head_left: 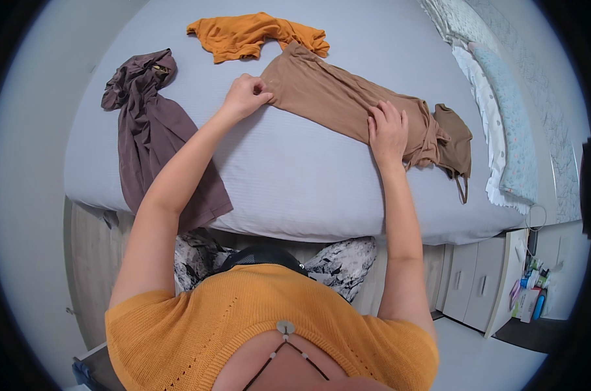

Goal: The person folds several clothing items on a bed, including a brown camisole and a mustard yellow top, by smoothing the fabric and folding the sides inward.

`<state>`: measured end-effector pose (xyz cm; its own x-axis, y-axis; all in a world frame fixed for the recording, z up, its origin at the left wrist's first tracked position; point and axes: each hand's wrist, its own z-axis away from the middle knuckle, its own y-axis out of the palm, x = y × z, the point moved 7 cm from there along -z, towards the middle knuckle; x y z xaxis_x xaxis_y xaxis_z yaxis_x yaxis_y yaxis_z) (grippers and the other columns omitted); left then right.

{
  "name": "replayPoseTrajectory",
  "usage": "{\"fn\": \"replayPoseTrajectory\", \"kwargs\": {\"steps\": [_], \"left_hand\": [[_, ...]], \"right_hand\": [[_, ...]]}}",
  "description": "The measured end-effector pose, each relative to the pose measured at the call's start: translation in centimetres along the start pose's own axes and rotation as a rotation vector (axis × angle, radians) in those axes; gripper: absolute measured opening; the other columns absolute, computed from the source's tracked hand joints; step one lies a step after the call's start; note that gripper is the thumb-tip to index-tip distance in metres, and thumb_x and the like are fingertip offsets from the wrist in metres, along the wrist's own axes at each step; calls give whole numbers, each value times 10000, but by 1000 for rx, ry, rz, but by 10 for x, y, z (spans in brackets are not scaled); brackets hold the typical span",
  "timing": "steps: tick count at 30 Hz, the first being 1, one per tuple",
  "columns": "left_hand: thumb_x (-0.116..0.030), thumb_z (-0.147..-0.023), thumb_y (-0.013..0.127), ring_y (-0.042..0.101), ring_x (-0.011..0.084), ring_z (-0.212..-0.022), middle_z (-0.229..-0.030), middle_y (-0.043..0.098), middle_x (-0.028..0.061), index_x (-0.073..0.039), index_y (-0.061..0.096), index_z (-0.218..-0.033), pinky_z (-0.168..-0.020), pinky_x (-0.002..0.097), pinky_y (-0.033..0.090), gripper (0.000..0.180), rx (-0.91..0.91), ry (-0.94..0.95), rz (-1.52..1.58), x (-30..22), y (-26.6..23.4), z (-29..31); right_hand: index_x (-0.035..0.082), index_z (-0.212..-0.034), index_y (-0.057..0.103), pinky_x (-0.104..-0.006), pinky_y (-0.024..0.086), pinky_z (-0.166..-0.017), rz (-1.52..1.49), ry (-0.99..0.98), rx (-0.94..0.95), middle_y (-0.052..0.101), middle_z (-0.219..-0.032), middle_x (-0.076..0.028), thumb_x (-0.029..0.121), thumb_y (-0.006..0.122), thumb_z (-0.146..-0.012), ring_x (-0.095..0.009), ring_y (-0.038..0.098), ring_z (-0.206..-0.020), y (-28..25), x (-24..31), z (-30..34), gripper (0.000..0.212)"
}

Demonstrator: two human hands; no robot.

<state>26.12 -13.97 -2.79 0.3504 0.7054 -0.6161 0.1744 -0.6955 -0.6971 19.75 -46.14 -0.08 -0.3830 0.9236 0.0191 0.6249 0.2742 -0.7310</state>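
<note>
A brown strappy dress [334,91] lies stretched across the bed, its lower end to the left and its bunched top with thin straps to the right. At the near corner of the lower end, my left hand [246,96] is closed in a pinch on the cloth. My right hand [388,130] rests on the middle of the dress, palm down with fingers stretched out. Just beyond the lower end is a crumpled orange garment [243,36]. To the left, a dark purple garment [155,133] is twisted at the top and hangs over the near edge.
The bed [295,182] has a pale grey-blue cover. Pillows [504,130] line its right side. At the lower right stands a white cabinet [474,280], with small bottles and boxes [530,293] beside it. A pale wall [34,130] runs along the left.
</note>
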Motion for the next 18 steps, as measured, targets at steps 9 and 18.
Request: {"fn": "replayPoseTrajectory", "kwargs": {"steps": [9,18], "left_hand": [[-158,-813,662,514,102,-618,-661,575,17,-35,557,-810,-585,269,424,161,-5,-288,298,46,-13,8],[-94,-832,622,457,46,-628,-653,530,-18,-30,514,-810,-562,231,382,127,130,-342,310,53,-66,74]], "right_hand": [[105,-1000,611,-492,349,-1008,-36,-50,47,581,-1143,-71,141,659,-803,-235,517,-1142,-4,11,-1,206],[94,-1040,626,-425,369,-1000,-48,-123,225,606,-1104,-83,233,627,-843,-238,537,-1105,-7,21,11,241]]}}
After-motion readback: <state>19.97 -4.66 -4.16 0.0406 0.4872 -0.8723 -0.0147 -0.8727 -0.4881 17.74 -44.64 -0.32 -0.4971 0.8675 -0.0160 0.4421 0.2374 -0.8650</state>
